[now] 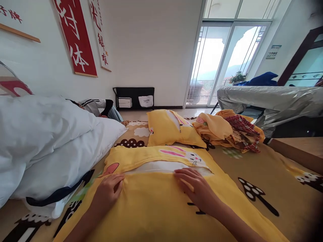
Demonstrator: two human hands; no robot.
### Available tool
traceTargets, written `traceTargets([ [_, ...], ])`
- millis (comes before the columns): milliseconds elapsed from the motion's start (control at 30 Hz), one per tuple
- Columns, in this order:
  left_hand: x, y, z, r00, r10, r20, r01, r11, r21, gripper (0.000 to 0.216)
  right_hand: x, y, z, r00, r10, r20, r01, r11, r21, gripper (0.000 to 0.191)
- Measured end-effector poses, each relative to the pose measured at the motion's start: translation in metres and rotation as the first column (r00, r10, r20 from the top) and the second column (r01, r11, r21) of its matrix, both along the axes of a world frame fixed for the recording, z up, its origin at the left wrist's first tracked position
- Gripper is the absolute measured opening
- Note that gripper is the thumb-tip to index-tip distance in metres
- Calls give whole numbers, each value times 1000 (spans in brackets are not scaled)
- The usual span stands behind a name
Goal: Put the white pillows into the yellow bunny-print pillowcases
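A yellow pillowcase (151, 205) with rabbit and carrot prints lies in front of me, and a white pillow (158, 166) shows through the long slit across it. My left hand (108, 190) is closed on the near edge of the slit at its left end, thumb and fingers pinching the cloth. Farther right on the same edge, my right hand (195, 188) has its fingers bent over the fabric and closed on it; its fingertips partly hide the edge. The far flap lies loosely above the exposed white strip.
Behind lies a second yellow pillow (166, 129). Crumpled yellow and red plaid bedding (227, 129) is at right, a white quilt (58, 141) at left. A person's sleeve (94, 107) shows beyond the quilt. A plastic-covered table (267, 97) stands at right.
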State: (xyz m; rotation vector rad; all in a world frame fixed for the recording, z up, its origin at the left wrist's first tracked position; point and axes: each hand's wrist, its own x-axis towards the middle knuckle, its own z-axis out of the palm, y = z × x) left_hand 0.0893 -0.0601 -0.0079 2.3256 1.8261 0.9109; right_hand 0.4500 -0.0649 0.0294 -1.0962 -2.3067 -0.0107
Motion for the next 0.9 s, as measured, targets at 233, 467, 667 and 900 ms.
traceTargets([
  [233, 2, 38, 33, 997, -36, -66, 26, 990, -140, 27, -164, 30, 10, 892, 221, 394, -204, 975, -83, 20],
  [467, 1, 48, 8, 970, -4, 244, 26, 996, -85, 23, -186, 37, -15, 883, 198, 425, -177, 980, -91, 36],
  [667, -3, 48, 5, 882, 15, 472, 62, 987, -149, 27, -184, 34, -13, 869, 210, 448, -191, 978, -89, 35],
  [900, -2, 44, 6, 894, 51, 445, -1, 994, -110, 25, -191, 51, -2, 950, 157, 271, -65, 945, -320, 26],
])
